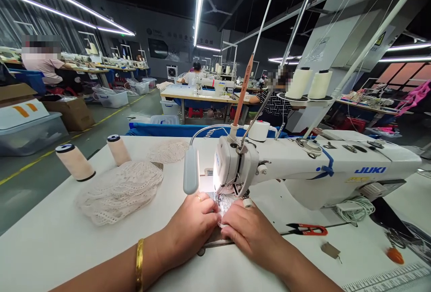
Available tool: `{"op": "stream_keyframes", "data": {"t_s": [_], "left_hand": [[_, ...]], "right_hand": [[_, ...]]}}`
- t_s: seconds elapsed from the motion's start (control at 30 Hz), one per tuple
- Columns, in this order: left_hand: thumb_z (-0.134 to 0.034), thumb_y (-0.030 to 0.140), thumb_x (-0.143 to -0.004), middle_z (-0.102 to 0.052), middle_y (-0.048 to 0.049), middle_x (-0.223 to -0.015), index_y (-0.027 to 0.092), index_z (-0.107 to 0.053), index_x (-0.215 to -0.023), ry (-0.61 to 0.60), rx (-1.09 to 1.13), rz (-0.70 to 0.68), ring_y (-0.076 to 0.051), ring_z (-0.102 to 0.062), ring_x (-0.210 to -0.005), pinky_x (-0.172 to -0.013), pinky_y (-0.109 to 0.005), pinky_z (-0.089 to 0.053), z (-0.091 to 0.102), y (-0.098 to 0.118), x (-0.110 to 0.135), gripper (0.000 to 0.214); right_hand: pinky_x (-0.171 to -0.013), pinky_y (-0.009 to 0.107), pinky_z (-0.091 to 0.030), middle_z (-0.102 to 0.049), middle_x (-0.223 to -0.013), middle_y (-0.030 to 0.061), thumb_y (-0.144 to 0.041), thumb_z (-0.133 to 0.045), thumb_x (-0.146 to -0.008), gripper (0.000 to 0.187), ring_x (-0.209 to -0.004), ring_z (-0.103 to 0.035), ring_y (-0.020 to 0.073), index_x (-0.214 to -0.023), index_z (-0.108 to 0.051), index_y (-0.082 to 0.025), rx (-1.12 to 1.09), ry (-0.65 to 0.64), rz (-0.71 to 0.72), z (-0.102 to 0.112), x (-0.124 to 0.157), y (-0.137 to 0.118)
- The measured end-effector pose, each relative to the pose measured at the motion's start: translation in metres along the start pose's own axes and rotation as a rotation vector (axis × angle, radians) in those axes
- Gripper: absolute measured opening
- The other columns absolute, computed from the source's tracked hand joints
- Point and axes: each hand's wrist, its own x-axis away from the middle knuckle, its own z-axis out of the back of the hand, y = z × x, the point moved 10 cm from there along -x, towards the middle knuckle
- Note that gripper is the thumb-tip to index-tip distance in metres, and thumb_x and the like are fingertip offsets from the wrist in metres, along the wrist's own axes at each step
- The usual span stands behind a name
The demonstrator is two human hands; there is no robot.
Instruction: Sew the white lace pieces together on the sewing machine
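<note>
My left hand [193, 227] and my right hand [247, 231] rest side by side on the white table, just in front of the needle of a white JUKI sewing machine [303, 166]. Between their fingertips lies a small piece of white lace [224, 203], lit by the machine's lamp [191, 176]. Both hands have their fingers curled down and pressed onto the lace. A gold bangle sits on my left wrist. The needle area is partly hidden behind my fingers.
A heap of white lace trim [117, 191] and two thread spools [74, 161] [117, 149] lie on the table's left. Red thread snips [308, 229] lie to the right. Other people sit at sewing tables farther back. Boxes and bins stand on the floor at left.
</note>
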Motion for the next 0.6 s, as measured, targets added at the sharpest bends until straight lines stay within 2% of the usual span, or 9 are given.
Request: {"op": "stream_keyframes", "data": {"t_s": [0.1,0.2,0.4,0.6], "left_hand": [[-0.051,0.012,-0.105,-0.072,-0.0036,-0.09,0.021,-0.073,-0.097,0.014,0.039,-0.031,-0.022,-0.061,-0.083,-0.08,-0.039,-0.042,0.005,0.009,0.006,0.024],[-0.049,0.009,-0.105,-0.073,-0.004,-0.091,0.02,-0.071,-0.097,-0.014,0.041,-0.031,-0.022,-0.061,-0.083,-0.079,-0.04,-0.042,0.006,0.014,0.009,0.026],[-0.051,0.009,-0.105,-0.074,-0.0026,-0.09,0.019,-0.067,-0.092,-0.046,0.042,-0.029,-0.022,-0.062,-0.084,-0.077,-0.041,-0.041,0.004,0.018,0.008,0.023],[-0.049,0.008,-0.103,-0.075,-0.002,-0.092,0.019,-0.066,-0.089,-0.056,0.03,-0.01,-0.023,-0.062,-0.083,-0.079,-0.042,-0.042,0.0,0.011,0.009,0.025]], "right_hand": [[-0.083,0.034,-0.041,-0.067,-0.092,0.0001,-0.034,-0.061,-0.108,0.023,-0.086,-0.058,0.0207,-0.089,-0.058,-0.022,-0.011,-0.091,0.009,0.0,0.005,-0.005],[-0.086,0.035,-0.04,-0.067,-0.093,-0.0007,-0.035,-0.06,-0.109,0.023,-0.088,-0.057,0.0205,-0.091,-0.059,-0.023,-0.019,-0.131,-0.015,0.002,0.007,-0.005],[-0.085,0.035,-0.04,-0.067,-0.093,-0.0004,-0.036,-0.058,-0.11,0.022,-0.088,-0.057,0.021,-0.092,-0.06,-0.023,-0.029,-0.135,-0.022,0.002,0.008,-0.003],[-0.083,0.036,-0.04,-0.067,-0.091,0.0001,-0.032,-0.059,-0.11,0.021,-0.088,-0.057,0.0219,-0.091,-0.06,-0.022,-0.003,-0.121,-0.024,-0.001,0.006,0.001]]}}
